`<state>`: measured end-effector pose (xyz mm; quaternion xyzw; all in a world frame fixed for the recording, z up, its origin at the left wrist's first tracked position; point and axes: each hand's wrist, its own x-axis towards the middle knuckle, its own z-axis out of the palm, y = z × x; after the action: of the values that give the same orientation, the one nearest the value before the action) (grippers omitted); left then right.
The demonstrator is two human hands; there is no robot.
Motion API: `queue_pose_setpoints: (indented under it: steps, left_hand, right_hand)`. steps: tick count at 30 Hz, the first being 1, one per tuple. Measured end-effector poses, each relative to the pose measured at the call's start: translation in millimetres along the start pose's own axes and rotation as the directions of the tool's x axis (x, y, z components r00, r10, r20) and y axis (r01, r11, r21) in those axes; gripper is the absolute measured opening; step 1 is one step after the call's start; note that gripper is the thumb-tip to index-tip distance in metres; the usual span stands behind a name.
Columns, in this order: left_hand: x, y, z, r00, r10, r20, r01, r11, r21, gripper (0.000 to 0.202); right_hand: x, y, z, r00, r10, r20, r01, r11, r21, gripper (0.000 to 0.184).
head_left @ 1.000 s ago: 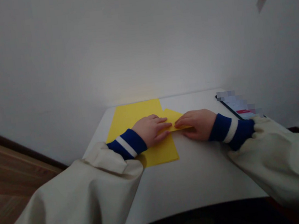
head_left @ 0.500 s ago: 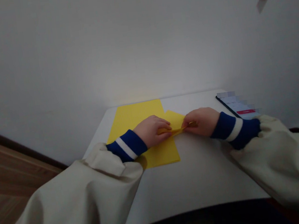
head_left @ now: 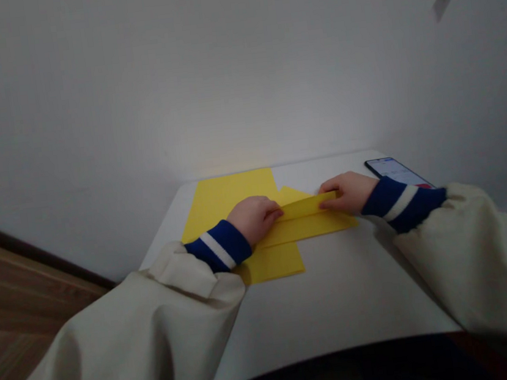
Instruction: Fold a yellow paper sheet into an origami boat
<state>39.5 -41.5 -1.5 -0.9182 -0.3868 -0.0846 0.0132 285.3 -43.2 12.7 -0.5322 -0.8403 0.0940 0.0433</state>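
Note:
Both hands pinch a folded sheet of yellow paper [head_left: 313,227], with a raised strip along its upper edge. My left hand [head_left: 254,219] has its thumb and fingers closed on the left end of that strip. At the right end, my right hand [head_left: 347,193] grips the strip between thumb and fingers. Beneath the folded sheet and my left forearm lies a larger stack of yellow paper [head_left: 238,192]. Behind the strip a yellow paper corner [head_left: 290,194] shows; whether it belongs to the held sheet I cannot tell.
The papers rest on a white table [head_left: 341,302] pushed against a pale wall [head_left: 238,68]. A phone with a lit screen [head_left: 394,171] lies at the table's back right, close to my right sleeve. Brown wood [head_left: 29,316] stands to the left of the table.
My right hand has moved right and slightly up, away from my left hand. The folded yellow paper now shows as a broad, flatter strip between them, with its lower part visible.

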Motion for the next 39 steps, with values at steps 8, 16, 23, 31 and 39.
queue_pose_setpoints:
  steps: [8,16,23,31,39]
  left_hand:
    - [-2.3,0.9,1.3,0.998,-0.067,-0.005,0.067,0.998,0.008,0.034]
    - [-2.5,-3.1,5.7,0.982,-0.186,0.021,0.187,0.98,-0.062,0.032]
    - [-3.9,-6.2,8.6,0.98,-0.194,0.031,0.196,0.976,-0.091,0.034]
    - [-7.1,-8.7,9.0,0.985,-0.17,0.028,0.172,0.979,-0.112,0.031]
    - [-7.3,8.3,-2.0,0.994,-0.111,-0.005,0.11,0.986,-0.123,0.032]
  right_hand:
    - [3.7,11.9,0.8,0.996,0.056,0.071,-0.051,0.996,-0.07,0.034]
    - [4.9,20.3,-2.1,0.972,0.062,0.227,-0.063,0.998,-0.002,0.027]
    - [1.1,17.8,-7.0,0.961,0.15,0.232,-0.123,0.984,-0.127,0.019]
    - [-2.4,8.2,-11.3,0.97,0.145,0.197,-0.092,0.963,-0.254,0.014]
    - [-12.6,-42.7,4.6,0.947,-0.305,-0.1,0.28,0.937,-0.207,0.033]
